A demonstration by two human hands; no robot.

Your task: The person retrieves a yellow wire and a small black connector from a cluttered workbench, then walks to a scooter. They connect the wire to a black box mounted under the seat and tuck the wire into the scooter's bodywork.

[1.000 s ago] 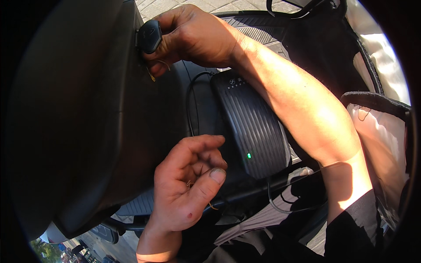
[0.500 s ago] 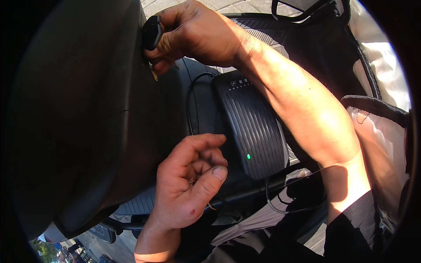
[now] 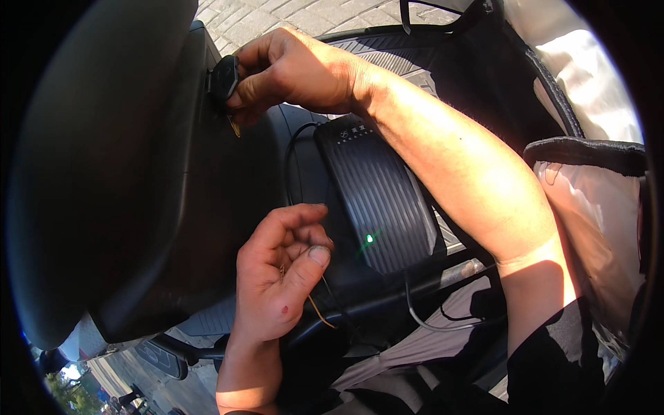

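Up by the side of a large black scooter seat (image 3: pixel 131 173), my right hand (image 3: pixel 290 72) pinches a black faceted key fob (image 3: pixel 223 77) against the seat's edge. A small yellow piece (image 3: pixel 234 127) hangs below the fob; its key blade, if any, is hidden. Lower down, my left hand (image 3: pixel 277 277) is curled, thumb toward the fingertips. A thin yellow wire (image 3: pixel 320 313) comes out from behind its thumb, and a yellowish glint shows in the palm. Right of this hand lies a ribbed black charger box (image 3: pixel 384 194) with a lit green light.
A black cable (image 3: pixel 289 162) loops from the charger's far end, and a grey cable (image 3: pixel 411 304) leaves its near end. To the right stands a black-edged bag with a pale lining (image 3: pixel 588 187). Paving bricks (image 3: pixel 277 21) show beyond the footboard.
The view has shifted, so most things sit slightly further left in it. My right hand stays on the fob at the seat edge. More of the yellow wire shows beside my left hand.
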